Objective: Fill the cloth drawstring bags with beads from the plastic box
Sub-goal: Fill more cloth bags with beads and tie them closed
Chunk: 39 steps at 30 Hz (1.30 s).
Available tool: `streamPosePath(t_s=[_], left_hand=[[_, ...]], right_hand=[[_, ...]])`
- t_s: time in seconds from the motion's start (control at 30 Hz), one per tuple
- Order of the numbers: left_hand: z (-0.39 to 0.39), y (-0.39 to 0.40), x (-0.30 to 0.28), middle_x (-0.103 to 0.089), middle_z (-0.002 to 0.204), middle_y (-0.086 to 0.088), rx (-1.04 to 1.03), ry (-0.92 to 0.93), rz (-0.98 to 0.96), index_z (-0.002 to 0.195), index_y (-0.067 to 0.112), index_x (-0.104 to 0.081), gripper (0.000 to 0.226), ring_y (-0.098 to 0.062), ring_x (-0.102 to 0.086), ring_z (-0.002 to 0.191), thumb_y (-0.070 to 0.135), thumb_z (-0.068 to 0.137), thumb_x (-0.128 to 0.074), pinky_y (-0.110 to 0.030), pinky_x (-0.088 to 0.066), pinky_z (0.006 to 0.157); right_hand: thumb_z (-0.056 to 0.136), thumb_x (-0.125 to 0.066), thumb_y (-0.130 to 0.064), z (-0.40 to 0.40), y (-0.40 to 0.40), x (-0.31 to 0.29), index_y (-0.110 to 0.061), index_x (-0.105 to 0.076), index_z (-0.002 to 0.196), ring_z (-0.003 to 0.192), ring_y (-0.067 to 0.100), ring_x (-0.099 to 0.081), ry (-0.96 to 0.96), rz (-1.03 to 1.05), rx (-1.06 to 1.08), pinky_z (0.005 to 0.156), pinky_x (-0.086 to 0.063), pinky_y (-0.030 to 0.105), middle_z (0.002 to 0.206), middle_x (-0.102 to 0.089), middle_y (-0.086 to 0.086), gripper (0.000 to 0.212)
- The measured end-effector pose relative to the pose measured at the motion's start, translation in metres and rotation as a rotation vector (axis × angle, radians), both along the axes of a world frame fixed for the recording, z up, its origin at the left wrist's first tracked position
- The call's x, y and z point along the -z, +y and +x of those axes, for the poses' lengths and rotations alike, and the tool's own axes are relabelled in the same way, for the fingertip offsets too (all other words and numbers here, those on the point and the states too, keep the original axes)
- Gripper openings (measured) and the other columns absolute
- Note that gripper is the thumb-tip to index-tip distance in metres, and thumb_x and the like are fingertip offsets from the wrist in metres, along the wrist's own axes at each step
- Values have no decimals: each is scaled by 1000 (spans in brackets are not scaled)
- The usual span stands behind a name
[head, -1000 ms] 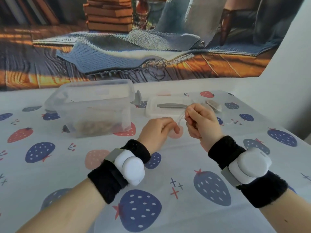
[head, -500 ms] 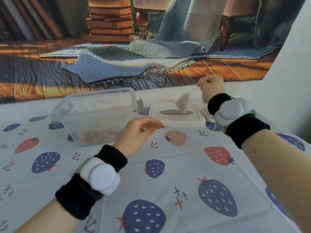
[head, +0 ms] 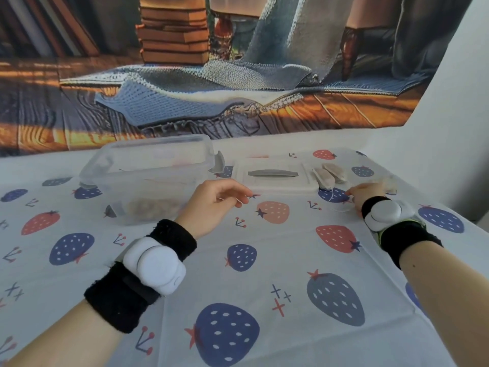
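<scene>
The clear plastic box (head: 148, 176) stands at the left of the table with brown beads (head: 153, 207) on its bottom. Its white lid (head: 275, 181) lies to the right. Two small cloth bags (head: 328, 176) lie on the lid's right end, and a thin drawstring (head: 336, 205) trails from them toward my right hand (head: 362, 194). That hand is low on the table, fingers curled and pointing left; whether it pinches the string is hidden. Just behind it lies another pale bag (head: 389, 184). My left hand (head: 214, 205) hovers beside the box, fingers loosely curled, holding nothing.
A strawberry-print cloth (head: 238, 287) covers the table. A printed backdrop (head: 211, 88) hangs right behind the box and lid. A white wall (head: 449, 115) closes off the right side, and the table edge drops away at the far right.
My right hand carried a bag by its string over the lid, then came down to the table right of the lid. A second bag now lies on the lid's end. My left hand barely moved.
</scene>
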State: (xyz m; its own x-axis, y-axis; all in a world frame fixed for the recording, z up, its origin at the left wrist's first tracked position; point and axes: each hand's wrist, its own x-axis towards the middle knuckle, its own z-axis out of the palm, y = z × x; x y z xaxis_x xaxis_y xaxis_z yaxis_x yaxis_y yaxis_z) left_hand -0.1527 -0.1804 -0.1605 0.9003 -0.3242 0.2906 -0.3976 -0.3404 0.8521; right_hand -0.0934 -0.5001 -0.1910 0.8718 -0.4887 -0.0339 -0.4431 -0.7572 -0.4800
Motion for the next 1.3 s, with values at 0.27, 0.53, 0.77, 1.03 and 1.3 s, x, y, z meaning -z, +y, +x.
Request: streamPosePath(t_s=[0.27,0.53,0.77,1.03,1.3], left_hand=[[-2,5,2,-70,86,-3,-3,1,27,91,15,-70,37,-4,-61,73,-11,88,-45,-6,-39,59],[-7,11,3,-70,84,0,-10,-14,49,86,22,-70,39,-6,-63,73,-10,89,-46,-12,-43,63],[-13,50,-29,-71,82,-4,-143,-164,-130,90,14,-70,38,-12,-65,76,-14,86,-45,-18,-47,69],[8,123,-30,-63,111,2,-501,-214,232,108,11,-66,23,-13,-55,109,6,96,-47,-15,-35,91],[-18,138,-35,-72,79,4,-365,-78,305,87,22,-71,27,-3,-66,77,5,91,-50,-12,-45,73]], right_hand=[[91,-47,-3,-9,6,12,3,-67,100,81,26,-47,-231,260,42,69,-35,28,88,-58,14,23],[91,-49,-5,-1,33,11,6,-66,98,83,29,-52,-175,242,-50,69,-37,30,95,-63,21,22],[92,-44,-7,-2,101,-27,-3,-65,83,41,11,-37,-366,476,-328,38,-28,18,57,-43,3,23],[96,-42,-7,-7,202,-66,-10,-63,95,33,-1,-38,-523,566,-619,36,-27,8,57,-44,-5,21],[97,-45,-8,-12,228,-73,-4,-67,92,28,0,-40,-435,590,-716,32,-28,10,50,-47,-11,23]])
